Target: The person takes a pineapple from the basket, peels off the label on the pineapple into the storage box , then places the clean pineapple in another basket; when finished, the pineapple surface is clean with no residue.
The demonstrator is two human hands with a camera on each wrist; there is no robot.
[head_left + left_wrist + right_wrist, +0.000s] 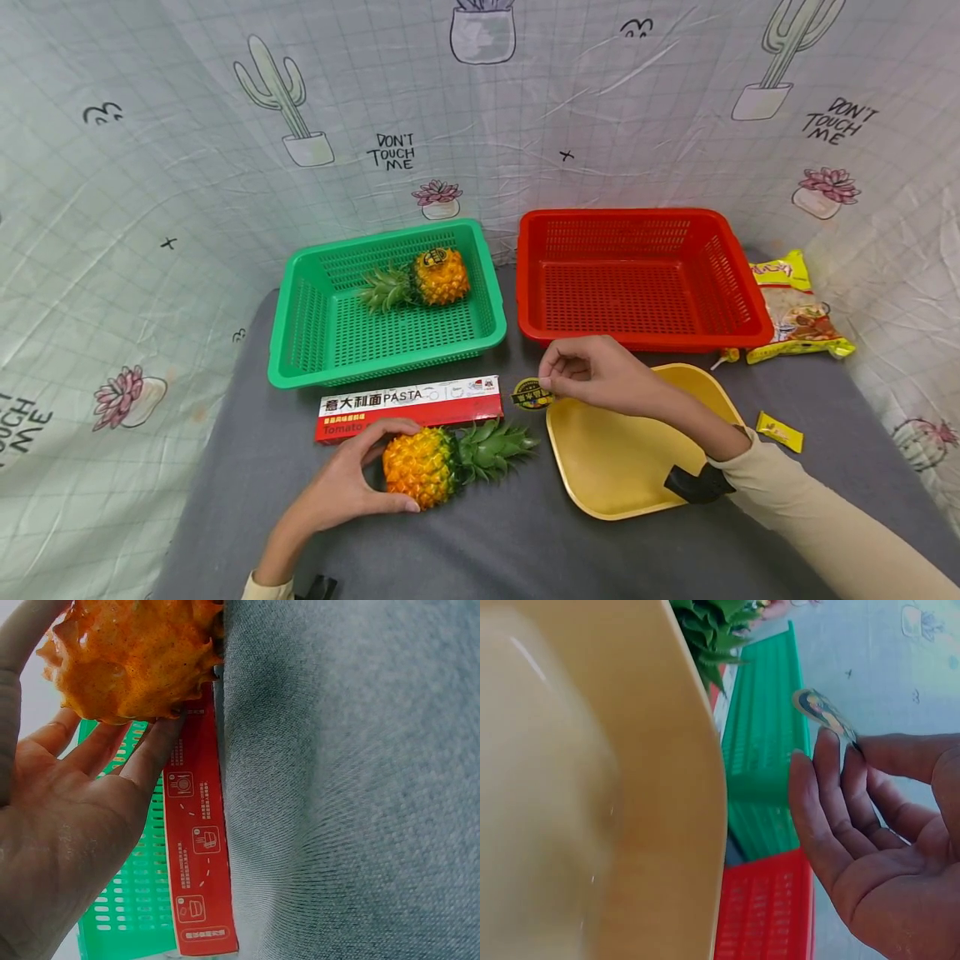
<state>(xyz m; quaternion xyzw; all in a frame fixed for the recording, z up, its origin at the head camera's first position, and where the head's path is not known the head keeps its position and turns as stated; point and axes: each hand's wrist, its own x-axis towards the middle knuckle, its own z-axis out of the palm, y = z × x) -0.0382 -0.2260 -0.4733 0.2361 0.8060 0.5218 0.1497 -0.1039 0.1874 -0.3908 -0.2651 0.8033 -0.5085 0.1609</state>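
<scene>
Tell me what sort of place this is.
Probably a staged tabletop set, not a real kitchen: a gray cloth-covered table walled in by a cactus-print sheet, with a green basket, a red basket and toy-like pineapples laid out for sorting.

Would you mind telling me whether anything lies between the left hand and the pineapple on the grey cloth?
Nothing does: the left hand already grips the pineapple, its fingers curled round the fruit's body. The pasta box lies just behind it, not between.
</scene>
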